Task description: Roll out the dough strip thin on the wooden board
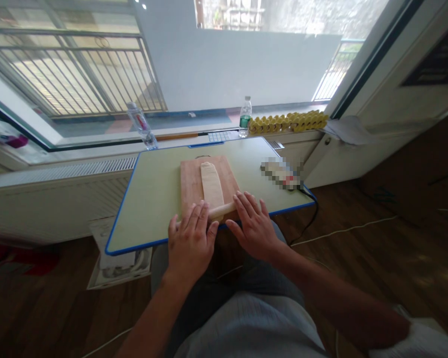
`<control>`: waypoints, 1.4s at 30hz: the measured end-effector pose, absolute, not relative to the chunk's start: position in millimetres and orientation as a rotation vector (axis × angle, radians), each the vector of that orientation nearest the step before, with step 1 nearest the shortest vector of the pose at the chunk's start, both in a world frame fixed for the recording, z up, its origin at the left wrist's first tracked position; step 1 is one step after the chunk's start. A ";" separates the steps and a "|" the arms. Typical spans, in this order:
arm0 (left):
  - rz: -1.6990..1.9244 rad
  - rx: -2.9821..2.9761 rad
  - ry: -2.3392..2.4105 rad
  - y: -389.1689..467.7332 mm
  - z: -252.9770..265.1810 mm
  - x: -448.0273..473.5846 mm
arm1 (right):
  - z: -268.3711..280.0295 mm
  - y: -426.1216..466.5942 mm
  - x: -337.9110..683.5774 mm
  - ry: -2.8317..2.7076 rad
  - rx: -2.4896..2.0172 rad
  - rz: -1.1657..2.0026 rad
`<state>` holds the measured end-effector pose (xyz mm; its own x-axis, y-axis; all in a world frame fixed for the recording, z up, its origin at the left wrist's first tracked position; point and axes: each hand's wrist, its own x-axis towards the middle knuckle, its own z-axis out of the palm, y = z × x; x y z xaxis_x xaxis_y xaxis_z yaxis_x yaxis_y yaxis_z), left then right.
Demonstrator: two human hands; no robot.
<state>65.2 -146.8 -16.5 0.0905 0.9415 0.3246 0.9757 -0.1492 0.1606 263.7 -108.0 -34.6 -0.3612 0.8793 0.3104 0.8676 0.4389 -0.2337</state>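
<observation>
A long flat strip of dough point(211, 185) lies lengthwise on a wooden board point(191, 180). Across its near end rests a pale rolling pin point(221, 211), close to the front edge of the table. My left hand point(192, 237) lies over the pin's left end, palm down, with its fingers stretched forward and the thumb pointing right. Over the right end is my right hand point(254, 224), its fingers extended on the pin and its thumb held apart. Both palms hide the pin's ends, and neither hand wraps round it.
The board stands on a small blue-edged table point(145, 199). A blurred-out object point(281, 173) with a black cable lies at its right. On the sill behind are two plastic bottles, one left point(142, 127) and one right point(245, 118), and a yellow egg-tray-like strip point(289, 122).
</observation>
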 end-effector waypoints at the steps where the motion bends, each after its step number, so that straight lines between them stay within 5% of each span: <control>1: -0.545 -2.254 -1.981 -153.3 -17.1 66.6 | -36.4 -114.3 266.9 -2.319 -1.479 0.034; 16: -0.390 -2.209 -2.153 -34.8 4.0 47.0 | -8.3 -27.7 231.1 -2.285 -1.610 0.057; 26: -0.522 -2.320 -2.044 -93.8 -9.8 37.7 | -10.2 -125.0 253.2 -2.395 -1.470 0.131; 36: -0.309 -2.430 -2.128 20.5 13.1 54.3 | -1.2 -21.6 241.2 -2.298 -1.761 0.045; 42: -0.326 -2.412 -2.051 -18.0 -0.2 39.4 | 4.4 -82.1 233.4 -2.383 -1.659 0.163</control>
<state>39.4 -18.0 -0.2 0.1491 0.9805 0.1283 0.9719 -0.1692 0.1634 233.4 -82.1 4.4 -0.3307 0.9352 0.1264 0.9093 0.3516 -0.2227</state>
